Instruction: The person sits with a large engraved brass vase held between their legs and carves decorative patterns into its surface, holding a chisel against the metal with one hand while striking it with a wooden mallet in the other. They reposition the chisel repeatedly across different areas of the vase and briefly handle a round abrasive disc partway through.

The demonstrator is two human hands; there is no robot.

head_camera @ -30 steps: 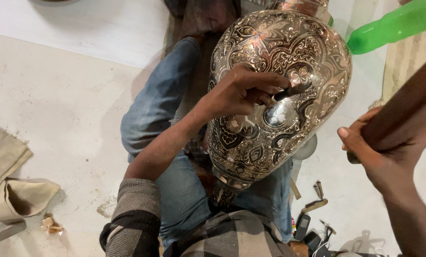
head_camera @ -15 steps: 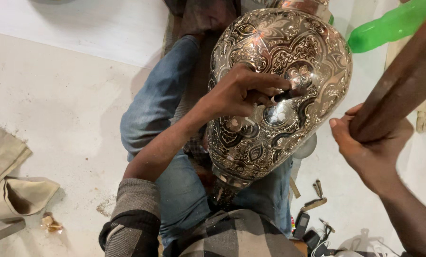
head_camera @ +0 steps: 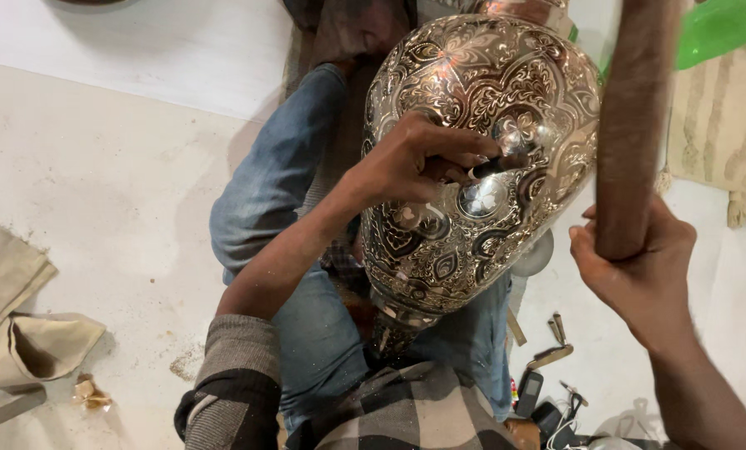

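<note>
While your left hand presses on the upper face of the engraved metal vase, its grip is pinched tight around a small dark chisel, whose tip meets the metal just above a round flower medallion. The vase lies tilted across your lap, its wide belly upward in the view and its narrow neck pointing down toward your checked shirt, resting between your jeans-clad legs.

Your right hand is off the vase's right edge, apart from it, with its grip wrapped fully around the lower end of a thick brown wooden mallet that stands nearly upright and runs out of the top of the view. The mallet's shaft passes just beside the vase's right rim, with only a thin strip of floor showing between them.

To your left the pale floor lies wide, up to the folded beige cloth at the left edge. On the right, room is tighter: small metal tools and dark gadgets lie on the floor below your right wrist, a fringed mat borders the far right, and a green plastic bottle sits at the upper corner.
</note>
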